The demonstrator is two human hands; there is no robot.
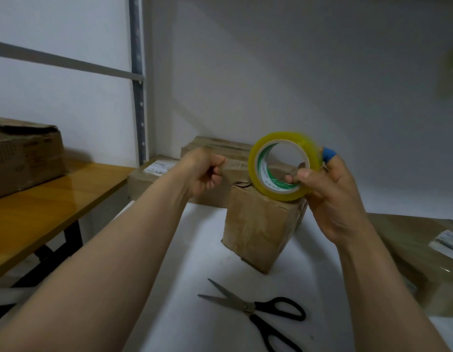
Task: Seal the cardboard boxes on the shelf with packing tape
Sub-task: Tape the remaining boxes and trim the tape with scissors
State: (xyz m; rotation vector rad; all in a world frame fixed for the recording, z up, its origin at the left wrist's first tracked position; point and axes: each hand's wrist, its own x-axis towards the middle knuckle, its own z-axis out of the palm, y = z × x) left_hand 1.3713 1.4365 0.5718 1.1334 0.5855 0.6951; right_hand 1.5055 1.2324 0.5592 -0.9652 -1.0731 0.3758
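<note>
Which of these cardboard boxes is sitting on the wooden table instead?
The big dented brown cardboard box at the far left. It alone rests on the glossy orange wooden table, while the others are over on the white shelf.

Nothing legible from where I'm watching: the white label (158,169) on the centre box (141,184) is blurred. So are the right-edge label (447,241), the green print (264,174) inside the tape roll (281,195) and the left box (42,158) lettering.
</note>
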